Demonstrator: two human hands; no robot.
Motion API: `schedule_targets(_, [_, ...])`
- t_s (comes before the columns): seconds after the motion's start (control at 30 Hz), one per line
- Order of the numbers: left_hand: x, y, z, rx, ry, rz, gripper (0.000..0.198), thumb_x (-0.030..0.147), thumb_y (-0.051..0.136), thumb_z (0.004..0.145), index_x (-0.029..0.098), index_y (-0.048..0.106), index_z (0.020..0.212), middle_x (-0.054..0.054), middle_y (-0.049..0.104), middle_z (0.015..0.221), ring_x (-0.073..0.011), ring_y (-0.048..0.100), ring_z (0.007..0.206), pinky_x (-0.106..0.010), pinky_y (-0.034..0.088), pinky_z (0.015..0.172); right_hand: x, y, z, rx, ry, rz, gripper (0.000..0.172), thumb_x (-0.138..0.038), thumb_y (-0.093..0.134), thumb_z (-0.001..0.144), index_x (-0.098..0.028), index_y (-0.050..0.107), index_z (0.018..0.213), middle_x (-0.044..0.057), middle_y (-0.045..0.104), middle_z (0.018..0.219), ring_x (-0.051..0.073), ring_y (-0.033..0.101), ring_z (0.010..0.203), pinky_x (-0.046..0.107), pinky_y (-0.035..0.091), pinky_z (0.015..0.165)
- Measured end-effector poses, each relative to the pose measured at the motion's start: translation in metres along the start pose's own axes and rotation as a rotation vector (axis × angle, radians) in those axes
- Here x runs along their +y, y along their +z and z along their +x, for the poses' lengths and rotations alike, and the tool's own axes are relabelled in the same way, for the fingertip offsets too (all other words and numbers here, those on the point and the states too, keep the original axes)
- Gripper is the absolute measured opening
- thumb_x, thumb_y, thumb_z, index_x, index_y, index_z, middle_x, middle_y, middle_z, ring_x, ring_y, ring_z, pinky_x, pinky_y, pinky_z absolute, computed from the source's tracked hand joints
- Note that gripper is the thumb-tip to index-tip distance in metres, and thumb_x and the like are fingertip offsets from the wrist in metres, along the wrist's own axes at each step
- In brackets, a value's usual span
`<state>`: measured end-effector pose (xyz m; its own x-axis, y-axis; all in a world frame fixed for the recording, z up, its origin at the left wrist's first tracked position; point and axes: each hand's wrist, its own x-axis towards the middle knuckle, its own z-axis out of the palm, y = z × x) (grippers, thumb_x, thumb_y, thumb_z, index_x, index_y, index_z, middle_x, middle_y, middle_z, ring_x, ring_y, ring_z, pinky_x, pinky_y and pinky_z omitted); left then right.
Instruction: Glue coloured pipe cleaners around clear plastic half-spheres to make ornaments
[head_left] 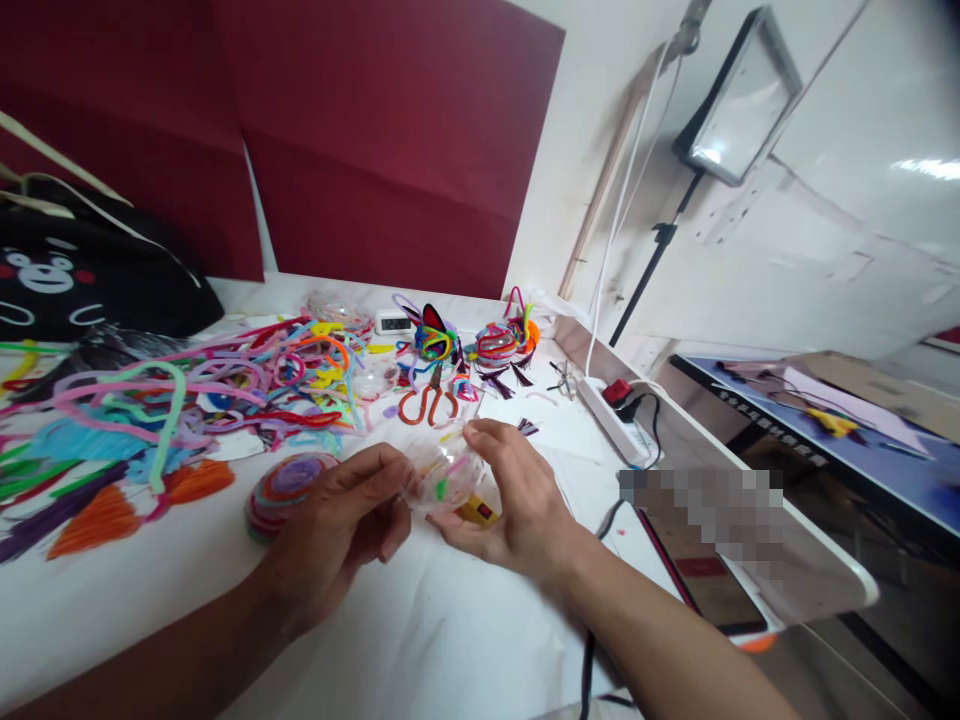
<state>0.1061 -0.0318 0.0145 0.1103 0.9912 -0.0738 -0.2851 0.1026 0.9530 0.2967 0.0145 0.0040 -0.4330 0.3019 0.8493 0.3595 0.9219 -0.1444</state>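
A clear plastic ball (442,470) with small coloured bits showing in it is held above the white table. My right hand (517,495) curves around its right side, thumb below and fingers on top. At its left edge, my left hand (349,520) pinches with thumb and forefinger; what exactly lies in the pinch is blurred. A ball wound with purple, red and teal pipe cleaners (289,490) rests behind the left hand. Beyond the clear ball lie orange-handled scissors (429,402). Part of a yellow object (478,510) shows past the right palm.
Tangled pipe cleaners (225,385) cover the left of the table. Decorated balls (496,343) and a small white timer (394,322) stand at the back. A power strip (619,420), a tablet (701,570) and a black cable (590,650) are at right. A black bag (97,270) sits far left.
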Motion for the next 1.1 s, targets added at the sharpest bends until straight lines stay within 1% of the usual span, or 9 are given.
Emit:
schedule_targets(0.17, [0.003,-0.001,-0.003,-0.021,0.171,0.23,0.037,0.053,0.064,0.084,0.019,0.06,0.068,0.004,0.048,0.047,-0.0077,0.035,0.04,-0.023,0.019,0.04,-0.002,0.0,0.002,0.062,-0.036,0.011,0.081,-0.034,0.075,0.076,-0.019,0.032,0.143,0.02,0.057,0.119,0.033,0.06,0.109,0.049,0.057,0.084])
schedule_targets(0.3, [0.007,-0.003,-0.005,0.027,0.363,0.42,0.03,0.051,0.068,0.083,0.021,0.065,0.085,0.0,0.059,0.072,-0.0128,0.051,0.06,-0.023,0.037,0.05,-0.003,-0.003,0.007,0.058,-0.073,0.162,0.087,-0.026,0.074,0.073,-0.019,0.027,0.146,0.02,0.054,0.124,0.034,0.057,0.116,0.051,0.054,0.091])
schedule_targets(0.37, [0.007,-0.003,-0.006,0.026,0.322,0.37,0.041,0.053,0.071,0.08,0.026,0.064,0.11,-0.005,0.066,0.099,-0.0204,0.061,0.087,-0.026,0.049,0.068,-0.003,-0.004,0.008,0.037,-0.078,0.226,0.089,-0.022,0.073,0.071,-0.017,0.026,0.147,0.021,0.053,0.127,0.034,0.055,0.119,0.052,0.052,0.095])
schedule_targets(0.47, [0.004,-0.003,-0.005,-0.062,0.23,0.274,0.06,0.051,0.073,0.079,0.031,0.053,0.132,-0.008,0.057,0.136,-0.0299,0.052,0.124,-0.034,0.051,0.092,-0.002,-0.004,0.007,-0.002,-0.096,0.255,0.09,-0.025,0.075,0.074,-0.016,0.024,0.148,0.022,0.051,0.13,0.034,0.052,0.123,0.053,0.05,0.099])
schedule_targets(0.57, [0.0,-0.006,-0.003,-0.137,0.211,0.274,0.065,0.047,0.074,0.079,0.034,0.05,0.138,-0.007,0.051,0.145,-0.0324,0.042,0.136,-0.036,0.051,0.098,-0.001,-0.004,0.006,-0.032,-0.115,0.237,0.093,-0.036,0.079,0.076,-0.015,0.024,0.148,0.022,0.051,0.129,0.033,0.051,0.124,0.052,0.05,0.101])
schedule_targets(0.67, [-0.001,-0.008,-0.003,-0.152,0.213,0.242,0.069,0.045,0.077,0.077,0.036,0.05,0.139,-0.006,0.05,0.147,-0.0331,0.039,0.14,-0.039,0.049,0.102,-0.001,-0.004,0.005,-0.035,-0.111,0.234,0.093,-0.04,0.079,0.077,-0.017,0.024,0.149,0.021,0.052,0.129,0.033,0.052,0.124,0.051,0.05,0.101])
schedule_targets(0.77, [0.002,-0.006,-0.005,-0.184,0.195,0.186,0.071,0.042,0.081,0.074,0.036,0.053,0.138,-0.007,0.052,0.146,-0.0349,0.046,0.135,-0.041,0.051,0.1,-0.003,-0.004,0.006,-0.032,-0.124,0.265,0.093,-0.039,0.078,0.076,-0.019,0.023,0.149,0.02,0.053,0.129,0.033,0.053,0.124,0.051,0.05,0.1])
schedule_targets(0.93, [0.008,-0.002,-0.006,-0.27,0.192,0.103,0.059,0.039,0.084,0.07,0.033,0.065,0.125,-0.007,0.063,0.131,-0.0305,0.064,0.115,-0.035,0.056,0.089,-0.006,-0.003,0.008,0.002,-0.136,0.32,0.094,-0.037,0.079,0.072,-0.019,0.027,0.148,0.018,0.056,0.126,0.031,0.059,0.116,0.046,0.054,0.093])
schedule_targets(1.1, [0.01,-0.006,-0.004,-0.255,0.17,0.004,0.054,0.037,0.085,0.069,0.029,0.069,0.12,-0.007,0.072,0.115,-0.0288,0.068,0.106,-0.033,0.057,0.086,-0.006,-0.006,0.01,0.032,-0.1,0.395,0.091,-0.033,0.081,0.068,-0.018,0.034,0.144,0.016,0.058,0.12,0.03,0.06,0.112,0.044,0.053,0.094])
